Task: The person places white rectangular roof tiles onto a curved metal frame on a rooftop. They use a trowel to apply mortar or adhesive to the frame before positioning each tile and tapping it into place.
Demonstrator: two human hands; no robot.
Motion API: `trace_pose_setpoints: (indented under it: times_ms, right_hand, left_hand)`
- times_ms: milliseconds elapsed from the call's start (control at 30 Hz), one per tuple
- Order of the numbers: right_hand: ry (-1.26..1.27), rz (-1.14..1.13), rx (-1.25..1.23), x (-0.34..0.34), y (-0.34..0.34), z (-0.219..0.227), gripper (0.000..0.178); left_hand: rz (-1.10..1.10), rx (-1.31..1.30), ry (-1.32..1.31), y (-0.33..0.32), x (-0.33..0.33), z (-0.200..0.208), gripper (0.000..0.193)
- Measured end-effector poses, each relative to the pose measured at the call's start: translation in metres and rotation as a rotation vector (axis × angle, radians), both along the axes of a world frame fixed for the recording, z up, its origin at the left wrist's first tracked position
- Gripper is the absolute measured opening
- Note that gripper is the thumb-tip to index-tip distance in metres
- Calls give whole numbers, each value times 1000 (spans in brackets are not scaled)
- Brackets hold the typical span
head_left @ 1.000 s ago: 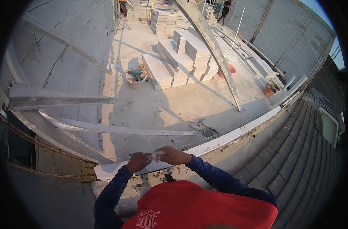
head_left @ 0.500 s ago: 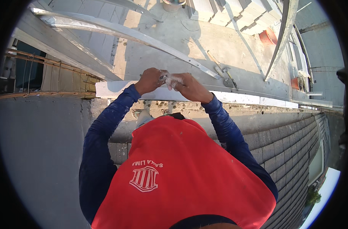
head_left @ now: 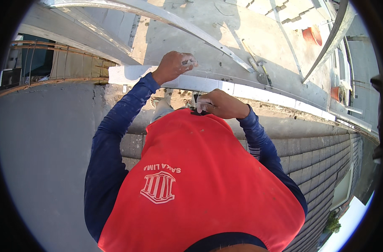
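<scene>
My left hand [head_left: 174, 67] is raised over the row of white blocks [head_left: 126, 75], its dusty fingers curled closed. Whatever they grip, if anything, is too small to name. Lower and closer to my body, my right hand [head_left: 221, 104] is pinched closed by the dark waistband at the hem of my red shirt [head_left: 208, 168]; white dust coats its fingertips, and what lies between them is hidden. A thin string [head_left: 279, 89] runs lengthwise along the block row, beyond both hands.
Slanting metal beams [head_left: 191, 27] stand over the concrete floor on the far side. A hammer [head_left: 265, 71] lies there near an orange bucket [head_left: 312, 35]. Rusty rebar [head_left: 53, 82] juts at left. Roof tiles [head_left: 309, 168] slope down at right, beside a grey wall surface [head_left: 44, 159].
My hands were together above the blocks and have parted. The left rose slightly away from me; the right came back toward my waist. The view has shifted a little.
</scene>
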State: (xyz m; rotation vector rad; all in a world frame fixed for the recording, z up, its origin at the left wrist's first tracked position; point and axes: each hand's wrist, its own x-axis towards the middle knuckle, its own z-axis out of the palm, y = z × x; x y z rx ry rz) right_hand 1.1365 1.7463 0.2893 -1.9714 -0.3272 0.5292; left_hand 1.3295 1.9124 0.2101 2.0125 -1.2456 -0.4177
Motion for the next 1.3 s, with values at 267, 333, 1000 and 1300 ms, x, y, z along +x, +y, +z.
trace_pose_setpoints:
  times_ms: [267,333,1000,1300]
  right_hand:
    - [-287,-332,-33,39,-25,71,21]
    - [-323,-374,21,62,-24,44,23]
    - [-639,-121,-633,146,-57,-150,21]
    - [518,-407,708,88,-79,-83,42]
  left_hand:
    - [-103,95,-47,3,-5,-6,24]
    - [-131,73,-53,8,-6,-10,23]
    - [169,-263,52,11,-16,16,30]
    - [77,-47,-92,-5,-8,-10,32]
